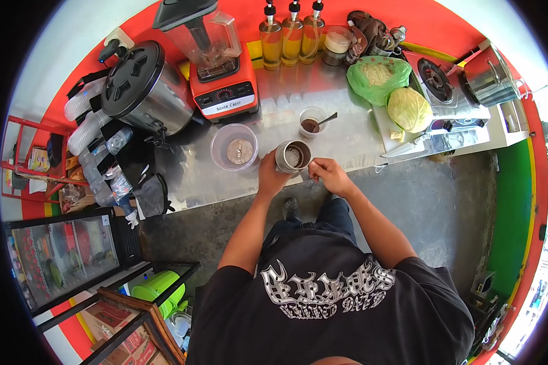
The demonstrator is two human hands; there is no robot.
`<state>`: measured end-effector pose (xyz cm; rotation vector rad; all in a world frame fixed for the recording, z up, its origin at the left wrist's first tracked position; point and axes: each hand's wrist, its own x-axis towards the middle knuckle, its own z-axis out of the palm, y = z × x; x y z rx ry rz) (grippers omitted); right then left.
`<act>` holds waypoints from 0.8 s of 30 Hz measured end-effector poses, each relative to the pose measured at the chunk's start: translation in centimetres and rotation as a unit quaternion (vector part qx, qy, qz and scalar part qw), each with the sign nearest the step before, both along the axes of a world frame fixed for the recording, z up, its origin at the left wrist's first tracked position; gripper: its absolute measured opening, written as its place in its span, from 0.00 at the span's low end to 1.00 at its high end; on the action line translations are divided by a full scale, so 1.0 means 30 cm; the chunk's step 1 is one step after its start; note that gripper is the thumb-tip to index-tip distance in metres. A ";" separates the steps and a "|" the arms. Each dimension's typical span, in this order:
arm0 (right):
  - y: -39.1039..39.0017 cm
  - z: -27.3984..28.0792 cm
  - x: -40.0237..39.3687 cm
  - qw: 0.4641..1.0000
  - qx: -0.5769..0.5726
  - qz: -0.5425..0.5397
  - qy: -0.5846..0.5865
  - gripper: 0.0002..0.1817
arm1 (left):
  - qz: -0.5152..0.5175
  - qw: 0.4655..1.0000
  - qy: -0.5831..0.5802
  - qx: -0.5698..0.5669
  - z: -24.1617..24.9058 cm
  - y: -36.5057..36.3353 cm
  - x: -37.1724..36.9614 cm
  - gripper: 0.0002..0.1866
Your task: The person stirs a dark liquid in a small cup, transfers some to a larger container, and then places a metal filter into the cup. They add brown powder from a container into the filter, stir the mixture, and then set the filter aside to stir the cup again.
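Observation:
A metal cup [293, 157] with whitish, bubbly contents is held over the front edge of the steel counter [207, 182]. My left hand [273, 173] wraps round its left side. At the cup's right side my right hand [330, 175] is closed, fingers curled where the handle would be; the handle itself is hidden. Just behind the cup stands a small clear cup [310, 125] of brown powder with a dark spoon [327, 118] in it. Left of my left hand is a clear plastic tub [217, 148] with a round brown item inside.
A red blender [225, 91], a large steel pot [143, 91] and pump bottles [292, 39] line the back. On the right are a cabbage [410, 110], a knife [408, 148], a green bag [377, 76] and a gas stove [435, 79] with a pot [490, 76].

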<state>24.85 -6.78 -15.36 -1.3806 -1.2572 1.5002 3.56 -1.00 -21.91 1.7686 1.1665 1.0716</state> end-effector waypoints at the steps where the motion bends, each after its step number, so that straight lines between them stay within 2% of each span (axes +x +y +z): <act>1: -0.004 0.010 -0.001 1.000 0.000 0.000 -0.001 0.21 | 0.005 1.000 0.009 0.000 0.009 -0.003 0.001 0.37; 3: -0.002 0.027 -0.004 0.999 0.000 -0.007 -0.049 0.21 | 0.011 1.000 0.018 0.002 0.021 0.003 0.004 0.37; 6: 0.004 0.008 -0.001 0.999 0.024 -0.007 -0.035 0.22 | -0.020 0.999 -0.007 -0.029 0.020 0.001 0.008 0.37; 9: 0.007 0.012 0.002 0.997 0.023 -0.010 -0.066 0.21 | 0.013 0.999 0.004 -0.034 0.011 0.003 0.001 0.35; 13: 0.000 0.019 -0.002 0.999 0.028 -0.009 -0.032 0.21 | 0.002 1.000 0.013 -0.018 0.019 -0.004 0.007 0.35; 15: 0.005 0.015 0.000 0.995 0.035 -0.015 -0.095 0.21 | 0.013 0.999 0.011 -0.026 0.025 -0.002 0.004 0.34; 18: 0.004 0.014 0.003 0.999 0.033 0.005 -0.033 0.20 | 0.003 0.999 0.020 -0.036 0.021 -0.002 0.010 0.35; 22: 0.001 0.012 0.003 0.996 0.029 -0.019 -0.087 0.20 | 0.005 1.000 0.017 -0.013 0.002 0.007 0.007 0.35; 24: -0.003 0.004 0.001 0.999 0.027 0.004 -0.021 0.20 | -0.006 1.000 0.021 -0.014 -0.009 0.002 0.005 0.37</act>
